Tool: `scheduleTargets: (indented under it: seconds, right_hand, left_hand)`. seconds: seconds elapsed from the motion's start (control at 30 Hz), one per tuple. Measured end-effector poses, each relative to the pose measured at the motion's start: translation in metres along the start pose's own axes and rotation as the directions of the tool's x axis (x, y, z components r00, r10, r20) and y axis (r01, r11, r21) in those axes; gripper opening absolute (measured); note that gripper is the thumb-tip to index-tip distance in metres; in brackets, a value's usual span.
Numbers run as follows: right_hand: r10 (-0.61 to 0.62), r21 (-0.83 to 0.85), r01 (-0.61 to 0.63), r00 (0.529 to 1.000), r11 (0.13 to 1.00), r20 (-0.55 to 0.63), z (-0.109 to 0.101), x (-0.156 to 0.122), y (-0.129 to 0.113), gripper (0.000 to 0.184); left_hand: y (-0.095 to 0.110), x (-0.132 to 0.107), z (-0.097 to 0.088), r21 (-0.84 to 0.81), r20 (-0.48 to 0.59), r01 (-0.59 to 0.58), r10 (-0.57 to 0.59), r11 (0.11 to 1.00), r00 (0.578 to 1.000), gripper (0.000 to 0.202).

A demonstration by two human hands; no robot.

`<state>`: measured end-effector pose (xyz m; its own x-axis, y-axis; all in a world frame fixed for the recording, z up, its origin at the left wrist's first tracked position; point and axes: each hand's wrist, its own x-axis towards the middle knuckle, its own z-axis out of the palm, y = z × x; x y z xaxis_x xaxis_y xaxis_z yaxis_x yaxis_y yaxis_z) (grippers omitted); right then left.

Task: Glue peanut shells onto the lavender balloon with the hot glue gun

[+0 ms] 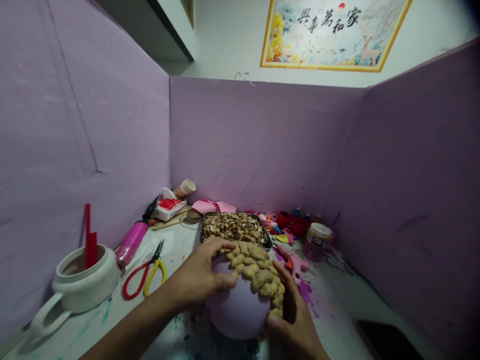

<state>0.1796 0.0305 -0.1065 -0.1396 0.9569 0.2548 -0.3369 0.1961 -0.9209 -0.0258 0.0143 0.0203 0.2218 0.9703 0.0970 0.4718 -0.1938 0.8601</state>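
Note:
A pale purple balloon (236,310) rests on the table near me, with a band of peanut shells (258,277) stuck over its top and right side. My left hand (200,275) wraps around its upper left, fingers pressed on the shells. The balloon's right side is cupped by my right hand (294,315), thumb at its lower edge. Just behind stands a metal tray of loose peanut shells (234,227).
A white pot with a red stick (80,277) stands at the left, with red-and-yellow scissors (146,275) and a pink tube (131,242) beside it. A pink glue gun (294,260), a jar (317,240) and coloured balloons (277,227) lie right. Purple panels wall the paint-stained table (337,300).

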Motion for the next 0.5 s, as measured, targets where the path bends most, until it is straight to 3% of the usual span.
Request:
scheduleTargets:
  seconds: [0.17, 0.33, 0.5]
  right_hand:
    - [-0.007, -0.022, 0.007, 1.0, 1.0, 0.012, 0.0012, -0.0015, -0.0023, 0.095]
    - [-0.021, -0.024, 0.021, 1.0, 1.0, -0.004, 0.0044, -0.0026, -0.002, 0.096]
    - [-0.021, 0.012, 0.021, 1.0, 1.0, 0.007, 0.0042, -0.0024, -0.0011, 0.096]
  left_hand:
    - [-0.0016, -0.0001, 0.002, 0.022, -0.024, -0.055, 0.055, 0.998, 0.998, 0.047]
    - [-0.003, 0.0012, 0.0013, 0.029, -0.016, -0.004, 0.005, 1.0, 1.0, 0.053]
    - [-0.0062, 0.0029, -0.0027, 0.008, 0.044, -0.032, 0.032, 0.999, 0.999, 0.055]
